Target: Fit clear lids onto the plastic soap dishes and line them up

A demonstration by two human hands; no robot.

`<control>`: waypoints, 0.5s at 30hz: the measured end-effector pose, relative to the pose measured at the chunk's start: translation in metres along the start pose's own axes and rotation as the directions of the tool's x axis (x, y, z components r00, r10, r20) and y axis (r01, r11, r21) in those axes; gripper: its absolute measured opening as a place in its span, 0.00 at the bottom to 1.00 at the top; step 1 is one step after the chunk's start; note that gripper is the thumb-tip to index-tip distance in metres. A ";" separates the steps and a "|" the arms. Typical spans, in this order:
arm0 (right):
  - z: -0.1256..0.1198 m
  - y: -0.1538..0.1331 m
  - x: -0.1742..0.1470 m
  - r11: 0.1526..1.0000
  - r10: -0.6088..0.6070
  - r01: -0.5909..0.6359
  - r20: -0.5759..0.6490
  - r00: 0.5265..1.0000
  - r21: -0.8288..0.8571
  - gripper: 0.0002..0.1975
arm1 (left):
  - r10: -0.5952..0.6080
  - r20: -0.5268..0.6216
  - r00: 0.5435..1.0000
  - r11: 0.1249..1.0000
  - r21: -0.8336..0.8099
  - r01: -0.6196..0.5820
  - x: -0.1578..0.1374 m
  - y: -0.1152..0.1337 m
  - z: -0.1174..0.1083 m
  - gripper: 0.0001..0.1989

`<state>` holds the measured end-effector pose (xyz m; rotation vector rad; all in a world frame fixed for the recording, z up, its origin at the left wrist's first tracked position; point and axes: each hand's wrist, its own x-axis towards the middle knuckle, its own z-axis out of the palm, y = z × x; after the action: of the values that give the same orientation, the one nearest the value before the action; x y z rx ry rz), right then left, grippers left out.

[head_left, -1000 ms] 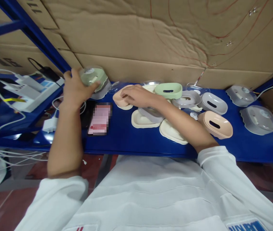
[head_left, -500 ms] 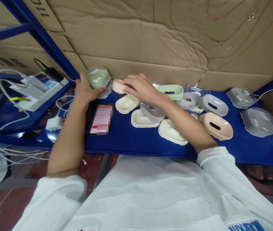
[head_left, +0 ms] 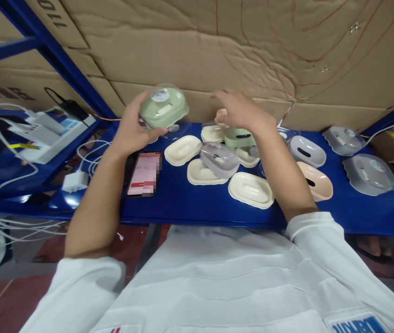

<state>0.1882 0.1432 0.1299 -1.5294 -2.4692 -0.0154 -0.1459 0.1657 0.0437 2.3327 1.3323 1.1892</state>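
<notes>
My left hand (head_left: pixel 135 122) grips a green soap dish (head_left: pixel 164 108) under a clear plastic cover, lifted and tilted above the back left of the blue table. Farther right, my right hand (head_left: pixel 240 110) is raised over the dishes, curled round a peach soap dish (head_left: pixel 222 116) that it mostly hides. Below that hand are another green soap dish (head_left: pixel 240 138) and a cream oval tray (head_left: pixel 213 133). A clear cover (head_left: pixel 179 131) lies beneath the lifted green dish. A translucent grey dish (head_left: pixel 219 159) rests on a cream tray (head_left: pixel 202 175).
More cream trays (head_left: pixel 251 190) lie near the front. To the right are a grey dish (head_left: pixel 308 151), a peach dish (head_left: pixel 316 181) and two covered grey dishes (head_left: pixel 369 173). A phone (head_left: pixel 144 173) and a white power strip (head_left: pixel 68 138) are at left. Cardboard (head_left: pixel 169 51) stands behind.
My left hand has raised the covered green dish and moved it right. My right hand has moved right, and the peach dish is gone from its spot beside the left hand.
</notes>
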 end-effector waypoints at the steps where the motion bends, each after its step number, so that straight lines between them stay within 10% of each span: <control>1: -0.001 -0.004 -0.001 0.992 -0.108 0.108 -0.013 0.994 0.061 0.40 | 0.044 0.073 0.996 0.996 -0.076 -0.039 -0.002 0.008 0.003 0.55; 6: -0.007 -0.028 -0.007 0.847 -0.442 0.382 0.092 0.892 0.371 0.39 | 0.214 0.267 0.939 0.920 -0.377 -0.103 -0.012 0.043 0.025 0.51; 15: -0.005 0.014 0.002 0.944 -0.106 0.070 0.095 0.990 0.324 0.30 | 0.163 0.279 0.946 0.952 -0.297 -0.076 -0.011 0.035 0.032 0.56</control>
<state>0.2006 0.1506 0.1337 -1.3129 -2.4699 0.4446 -0.1032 0.1435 0.0350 2.2951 0.8666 0.9332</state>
